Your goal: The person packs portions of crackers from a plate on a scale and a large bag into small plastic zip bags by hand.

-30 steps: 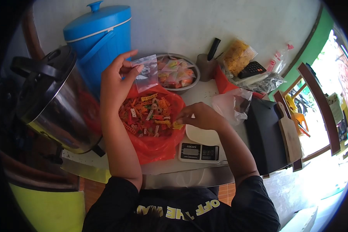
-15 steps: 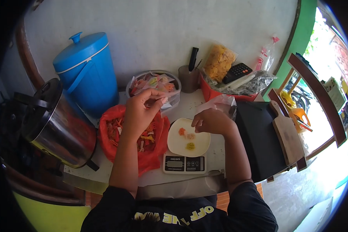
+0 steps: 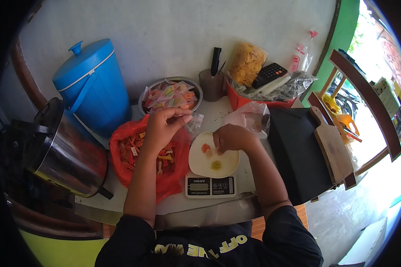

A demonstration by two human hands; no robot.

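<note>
My left hand [image 3: 164,129] is raised above the red plastic bag [image 3: 180,171], thumb and finger pinching a small clear plastic bag [image 3: 196,125]. Over the right side of a cream plate [image 3: 200,167], my right hand [image 3: 233,138] points down, its fingers drawn together at a pale pink piece [image 3: 209,153]. Whatever is between those fingertips is hidden. Also on the plate lie an orange piece [image 3: 205,147] and a yellow-green piece [image 3: 216,165]. The plate rests on a white digital kitchen scale [image 3: 210,192]. Inside the red bag are many curly orange and yellow pieces [image 3: 136,153].
Behind stands a metal bowl [image 3: 199,101] of small filled bags. A blue jug [image 3: 96,84] and steel pot [image 3: 73,155] stand left. To the right are a clear plastic bag [image 3: 249,118], a red basket [image 3: 236,102], a black box [image 3: 294,151] and a wooden cutting board [image 3: 332,147].
My right hand has lowered onto the plate, its fingers now reaching the pink piece. My left hand still holds the small bag, now slightly lower. The view has shifted a little.
</note>
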